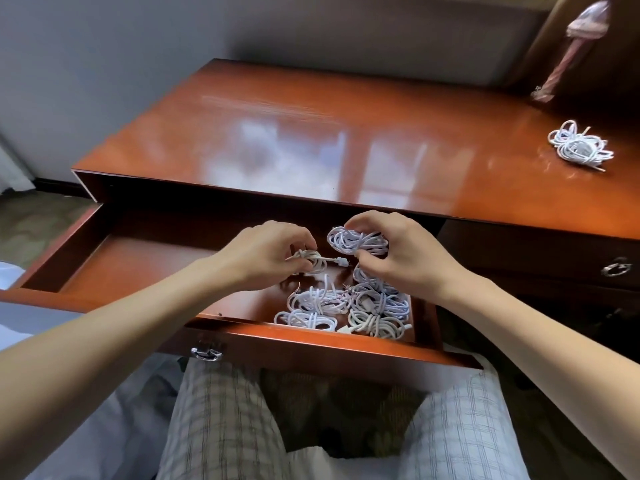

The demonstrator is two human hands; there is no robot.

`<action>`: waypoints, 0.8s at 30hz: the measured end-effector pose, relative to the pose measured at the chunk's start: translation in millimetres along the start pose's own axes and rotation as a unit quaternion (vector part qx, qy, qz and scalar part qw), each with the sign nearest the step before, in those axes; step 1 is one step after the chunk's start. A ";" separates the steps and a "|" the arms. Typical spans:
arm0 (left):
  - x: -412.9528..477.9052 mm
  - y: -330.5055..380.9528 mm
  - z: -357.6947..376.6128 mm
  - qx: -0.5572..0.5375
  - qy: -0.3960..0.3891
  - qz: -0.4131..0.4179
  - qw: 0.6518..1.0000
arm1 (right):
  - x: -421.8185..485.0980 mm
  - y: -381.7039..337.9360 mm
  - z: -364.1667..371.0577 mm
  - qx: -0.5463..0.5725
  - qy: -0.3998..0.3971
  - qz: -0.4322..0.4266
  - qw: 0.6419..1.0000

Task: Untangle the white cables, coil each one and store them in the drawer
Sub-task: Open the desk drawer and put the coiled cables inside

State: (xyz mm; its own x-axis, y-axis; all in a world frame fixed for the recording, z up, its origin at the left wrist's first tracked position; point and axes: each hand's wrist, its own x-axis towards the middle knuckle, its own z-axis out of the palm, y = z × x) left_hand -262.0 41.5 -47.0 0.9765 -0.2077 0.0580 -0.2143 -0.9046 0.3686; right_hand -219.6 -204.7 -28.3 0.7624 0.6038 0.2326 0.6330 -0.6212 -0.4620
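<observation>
Nearest us, along the front of the open drawer (pixel 313 336), several finished coils (pixel 346 311) crowd the right end, touching and overlapping. We think that is the main risk: a new coil dropped on top could snag a loose end and knot them together again.

Just above them, the left hand (pixel 273 254) pinches a small coil (pixel 311 263) whose plug end pokes out to the right. If that tail is not tucked in, we expect the wrap to spring loose. The right hand (pixel 401 252) curls thumb and fingers round a larger coil (pixel 358 240) held over the drawer; a slack grip would let its loops fan out.

Further back, on the glossy surface (pixel 294 133) at the right of the frame, a tangled bundle (pixel 580 147) lies well apart from the hands and still needs sorting.

Some things are hidden from us:
- The left fingertips hide how the small coil is fastened.
- The right palm covers some of the cable below it.
- The drawer's back is lost in shadow under the surface.
- We cannot count the cables in the far bundle.
- The tall object (pixel 571 50) at upper right is too blurred to name.
</observation>
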 end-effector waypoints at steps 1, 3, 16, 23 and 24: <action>0.8 2.2 2.5 -0.001 0.002 0.001 1.000 | -2.1 1.0 1.5 0.001 0.005 0.001 1.000; -0.6 5.3 7.8 -0.006 0.008 0.004 1.000 | -6.2 2.8 5.4 0.003 0.013 0.001 1.000; -32.2 16.1 21.6 -0.027 0.040 -0.009 0.999 | -26.5 9.3 14.1 0.014 0.016 0.032 0.999; -48.8 25.9 21.9 -0.062 0.054 -0.005 0.997 | -36.7 7.9 9.8 0.006 0.017 0.031 0.999; -50.3 27.7 21.8 -0.066 0.053 -0.004 0.996 | -37.0 7.9 8.5 0.006 0.017 0.031 0.999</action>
State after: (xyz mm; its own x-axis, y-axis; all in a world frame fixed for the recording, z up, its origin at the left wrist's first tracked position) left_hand -317.6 18.8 -59.9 0.9767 -0.1540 0.1497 -0.2085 -0.8473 0.4885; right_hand -244.0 -227.8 -47.9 0.8047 0.5462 0.2327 0.5827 -0.6511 -0.4864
